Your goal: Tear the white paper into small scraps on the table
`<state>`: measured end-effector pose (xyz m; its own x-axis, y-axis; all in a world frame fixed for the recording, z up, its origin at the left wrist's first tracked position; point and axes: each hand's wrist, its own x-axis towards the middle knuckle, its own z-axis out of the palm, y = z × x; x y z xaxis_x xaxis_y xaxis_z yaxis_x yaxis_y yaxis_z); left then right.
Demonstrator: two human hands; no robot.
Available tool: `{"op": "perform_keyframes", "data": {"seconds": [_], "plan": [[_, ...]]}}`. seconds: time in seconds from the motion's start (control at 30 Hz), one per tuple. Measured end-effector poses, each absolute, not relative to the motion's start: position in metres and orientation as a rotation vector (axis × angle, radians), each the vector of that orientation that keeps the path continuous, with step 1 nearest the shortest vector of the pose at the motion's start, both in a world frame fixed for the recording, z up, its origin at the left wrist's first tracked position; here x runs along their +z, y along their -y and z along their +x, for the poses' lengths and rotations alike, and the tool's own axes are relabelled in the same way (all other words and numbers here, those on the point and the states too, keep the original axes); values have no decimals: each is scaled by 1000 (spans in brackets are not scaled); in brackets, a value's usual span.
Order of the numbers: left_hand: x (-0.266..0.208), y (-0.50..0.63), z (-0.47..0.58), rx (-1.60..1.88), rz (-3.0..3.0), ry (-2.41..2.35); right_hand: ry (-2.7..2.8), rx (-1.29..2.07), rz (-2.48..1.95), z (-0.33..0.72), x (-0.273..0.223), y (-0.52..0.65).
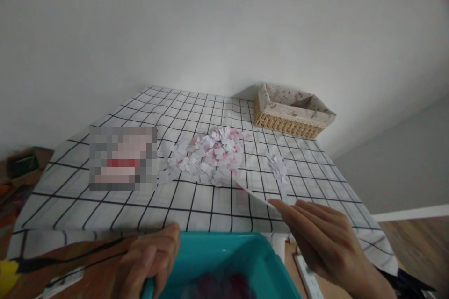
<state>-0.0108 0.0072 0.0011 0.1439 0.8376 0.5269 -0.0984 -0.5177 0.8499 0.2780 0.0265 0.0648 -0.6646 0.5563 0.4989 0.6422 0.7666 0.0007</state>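
Both hands sit low at the near edge: the left hand (149, 261) is curled over the rim of a teal bin (224, 261), gripping it at its left corner, while the right hand (321, 238) pinches the near end of a thin sheet of paper (254, 195) between thumb and fingers. That sheet slants away from the fingers toward the middle of the counter (196, 205), its far end reaching the edge of the scrap heap. A white cloth with a black grid (105, 205) covers the counter, hanging over its front edge just behind the bin. At the far right corner, against the wall, stands a wicker basket (293, 112) with a patterned fabric lining. On the cloth's left part lies a flat item that is blurred out and cannot be made out. In the middle spreads a big pile of white and pink paper bits (210, 154), and to its right, well apart from the basket, lies a small cluster of white bits (277, 166).
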Motion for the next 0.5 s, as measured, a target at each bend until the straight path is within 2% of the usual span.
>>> {"op": "perform_keyframes", "data": {"seconds": [0.23, 0.5], "plan": [[15, -9, -13, 1403, 1704, -737, 2511, -90, -1039, 291, 73, 12], [-5, -4, -12, 1479, 1493, -702, 2149, -350, -1193, 290, 78, -18]]}}
